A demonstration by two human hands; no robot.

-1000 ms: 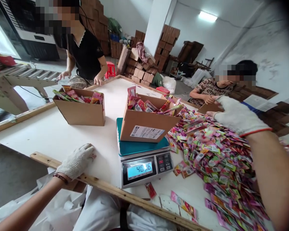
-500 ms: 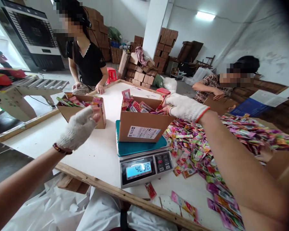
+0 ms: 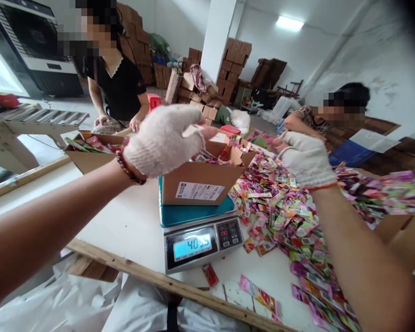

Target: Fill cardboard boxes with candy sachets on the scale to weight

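On the teal pan of a digital scale (image 3: 204,244) stands a cardboard box (image 3: 169,184) with a white label, filled with small colourful sachets (image 3: 216,161). My left hand (image 3: 166,138), in a fingerless white knit glove, is over the box's left rear part with fingers stretched to the right; I see nothing in it. My right hand (image 3: 306,159), gloved alike, is right of the box above the sachet pile (image 3: 283,203), its fingers closed on a few blurred sachets (image 3: 259,138). The scale's lit digits are partly smeared.
A second filled box (image 3: 86,159) is at the left, partly behind my left arm. Loose sachets lie by the table's wooden front edge (image 3: 180,288). One person (image 3: 115,92) stands across the table; another person (image 3: 304,122) is at the right. A roller conveyor (image 3: 38,120) is far left.
My left hand has moved right and up, over the box on the scale. My right hand has left the box's rim and moved right, with sachets at its fingers. The display reading has changed.
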